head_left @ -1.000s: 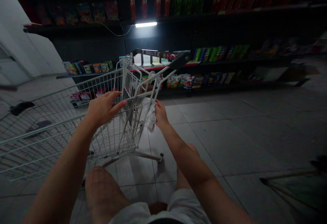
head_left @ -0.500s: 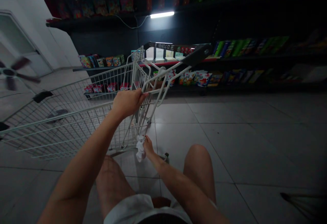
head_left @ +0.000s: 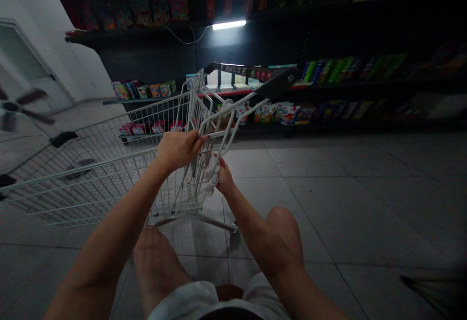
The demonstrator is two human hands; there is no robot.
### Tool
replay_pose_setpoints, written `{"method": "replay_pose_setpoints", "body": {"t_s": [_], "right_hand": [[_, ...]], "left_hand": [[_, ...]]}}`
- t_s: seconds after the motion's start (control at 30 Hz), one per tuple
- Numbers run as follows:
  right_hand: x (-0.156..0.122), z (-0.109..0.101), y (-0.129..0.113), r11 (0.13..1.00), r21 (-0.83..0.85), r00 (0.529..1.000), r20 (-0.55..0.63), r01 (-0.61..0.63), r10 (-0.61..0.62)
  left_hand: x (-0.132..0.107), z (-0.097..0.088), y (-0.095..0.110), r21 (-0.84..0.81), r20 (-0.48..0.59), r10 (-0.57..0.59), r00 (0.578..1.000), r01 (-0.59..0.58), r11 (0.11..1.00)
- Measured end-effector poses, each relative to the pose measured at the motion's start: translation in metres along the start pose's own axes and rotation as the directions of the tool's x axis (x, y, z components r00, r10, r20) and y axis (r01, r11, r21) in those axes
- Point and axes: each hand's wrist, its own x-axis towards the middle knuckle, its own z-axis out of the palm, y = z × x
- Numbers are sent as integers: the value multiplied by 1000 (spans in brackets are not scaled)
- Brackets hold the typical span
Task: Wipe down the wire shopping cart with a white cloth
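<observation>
A wire shopping cart point(head_left: 109, 182) stands in front of me, its dark push handle point(head_left: 255, 73) at the upper right end. My left hand point(head_left: 178, 149) is closed round the cart's top rim, at the corner below the handle. Lower and to the right, my right hand point(head_left: 224, 176) holds a crumpled white cloth point(head_left: 210, 176) against an upright tube of the cart frame. The cloth seems wrapped partly round the tube; my fingers hide some of it. One rear wheel point(head_left: 234, 227) shows just below my right forearm.
Dark shelves point(head_left: 156, 52) with packets and bottles run behind the cart, lit by a tube lamp point(head_left: 229, 25). A fan point(head_left: 14, 107) stands at the far left. Thin dark legs of some stand point(head_left: 419, 286) rest on the tiled floor at lower right.
My right hand has slid up the frame tube with the white cloth, from near the cart's base to just below my left hand. The left hand keeps its hold on the rim.
</observation>
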Motion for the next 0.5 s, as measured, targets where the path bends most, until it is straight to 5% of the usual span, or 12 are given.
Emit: {"method": "replay_pose_setpoints", "body": {"t_s": [0.13, 0.23, 0.37, 0.5], "right_hand": [[-18, -15, 41, 989, -142, 993, 107, -33, 49], [-13, -22, 40, 958, -285, 993, 105, -15, 47], [5, 7, 3, 957, -141, 965, -30, 255, -261], [-4, 41, 4, 931, -118, 938, 48, 346, -342]], "left_hand": [[-4, 2, -9, -31, -56, 28, 998, -30, 999], [-9, 3, -17, -84, -81, 50, 995, -56, 995], [-16, 2, -28, -177, -130, 68, 989, -90, 980], [-25, 1, -41, -284, -179, 56, 982, -106, 953]]}}
